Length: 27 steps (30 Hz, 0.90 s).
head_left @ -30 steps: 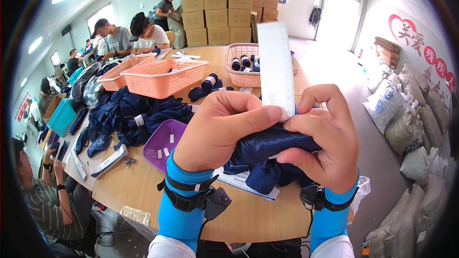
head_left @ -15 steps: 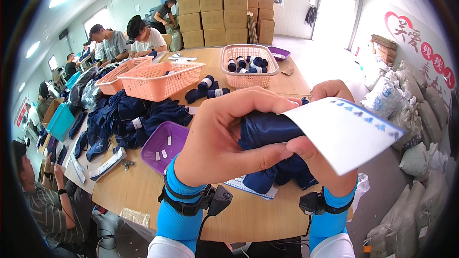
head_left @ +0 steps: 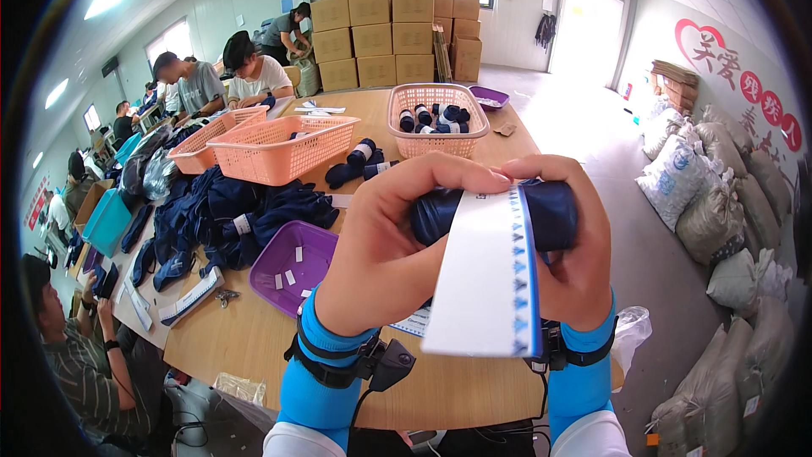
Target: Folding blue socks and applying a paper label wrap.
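Between my two hands, above the near edge of the table, is a rolled pair of navy socks (head_left: 554, 216). My left hand (head_left: 368, 262) is closed round the roll's left end, and my right hand (head_left: 588, 267) grips its right end. A white paper band (head_left: 482, 288) with a blue patterned edge lies over the middle of the roll and hangs down toward me. Fingertips of both hands meet at the band's top edge. The thumbs are mostly hidden behind the paper.
A purple tray (head_left: 292, 267) with small white tags lies left of my hands. Beyond it are loose navy socks (head_left: 211, 216), an orange basket (head_left: 283, 152) and a pink basket (head_left: 438, 142) of banded rolls. Co-workers sit along the left; sacks (head_left: 715, 211) line the right wall.
The paper band has swung from sticking out to the right to hanging down over the roll's front. My right hand has shifted to the roll's right end.
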Motion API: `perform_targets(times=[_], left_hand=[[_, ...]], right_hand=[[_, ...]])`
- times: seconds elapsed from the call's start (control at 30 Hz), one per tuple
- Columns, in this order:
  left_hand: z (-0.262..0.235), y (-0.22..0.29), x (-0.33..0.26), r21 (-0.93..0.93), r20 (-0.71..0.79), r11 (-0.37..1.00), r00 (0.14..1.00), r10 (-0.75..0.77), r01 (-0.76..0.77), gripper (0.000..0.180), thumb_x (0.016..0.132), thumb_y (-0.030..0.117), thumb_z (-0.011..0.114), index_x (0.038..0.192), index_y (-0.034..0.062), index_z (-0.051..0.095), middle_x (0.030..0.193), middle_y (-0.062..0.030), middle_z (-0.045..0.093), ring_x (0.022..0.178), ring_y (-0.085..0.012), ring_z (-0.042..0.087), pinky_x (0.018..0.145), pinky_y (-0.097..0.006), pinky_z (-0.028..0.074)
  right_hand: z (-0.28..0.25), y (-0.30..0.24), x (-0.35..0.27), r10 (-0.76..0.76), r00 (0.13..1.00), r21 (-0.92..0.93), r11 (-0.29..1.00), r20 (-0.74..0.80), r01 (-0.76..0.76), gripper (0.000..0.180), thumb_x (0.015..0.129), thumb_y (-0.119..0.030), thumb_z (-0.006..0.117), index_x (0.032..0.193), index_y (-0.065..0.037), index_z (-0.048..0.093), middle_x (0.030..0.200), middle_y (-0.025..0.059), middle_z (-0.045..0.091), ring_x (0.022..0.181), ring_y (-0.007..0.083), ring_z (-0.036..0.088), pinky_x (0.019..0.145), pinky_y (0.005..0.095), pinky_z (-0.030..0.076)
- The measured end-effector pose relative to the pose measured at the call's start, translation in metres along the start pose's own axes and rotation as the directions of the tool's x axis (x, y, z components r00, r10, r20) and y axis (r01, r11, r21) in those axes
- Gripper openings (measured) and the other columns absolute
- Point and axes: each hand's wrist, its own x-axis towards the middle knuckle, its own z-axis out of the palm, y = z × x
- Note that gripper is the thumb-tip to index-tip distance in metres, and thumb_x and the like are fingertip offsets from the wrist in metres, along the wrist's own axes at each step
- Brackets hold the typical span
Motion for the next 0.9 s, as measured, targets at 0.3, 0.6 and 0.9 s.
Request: perform_targets(times=[0.3,0.6,0.9], left_hand=[[0.001,-0.005,0.005,0.121,0.013,0.967,0.975,0.224,-0.224,0.024,0.087,-0.001,0.078,0.11,0.0034,0.077,0.117,-0.0109,0.065,0.114,-0.0213,0.062,0.104,-0.035,0.047],[-0.004,-0.007,0.013,0.482,0.184,0.69,0.832,0.523,-0.54,0.029,0.079,-0.004,0.078,0.106,0.0061,0.078,0.114,-0.012,0.066,0.105,-0.0261,0.069,0.088,-0.036,0.057],[-0.005,-0.002,0.015,0.561,0.221,0.598,0.799,0.559,-0.573,0.031,0.076,0.002,0.089,0.105,0.0043,0.078,0.112,-0.0132,0.07,0.1,-0.0262,0.073,0.086,-0.035,0.058]], right_hand=[[0.012,-0.012,-0.005,0.074,0.993,0.167,0.984,-0.096,-0.057,0.038,0.088,-0.012,0.081,0.119,-0.002,0.062,0.098,0.0086,0.073,0.084,0.0124,0.071,0.074,0.0281,0.056],[0.018,-0.018,-0.008,0.21,0.965,0.208,0.962,-0.159,-0.175,0.033,0.094,-0.016,0.076,0.118,-0.002,0.06,0.094,0.007,0.07,0.082,0.0096,0.067,0.073,0.0271,0.055],[0.011,-0.018,-0.007,0.435,0.9,0.334,0.855,-0.041,-0.398,0.037,0.095,-0.011,0.072,0.128,-0.004,0.058,0.106,0.0062,0.067,0.091,0.0093,0.066,0.077,0.026,0.054]])
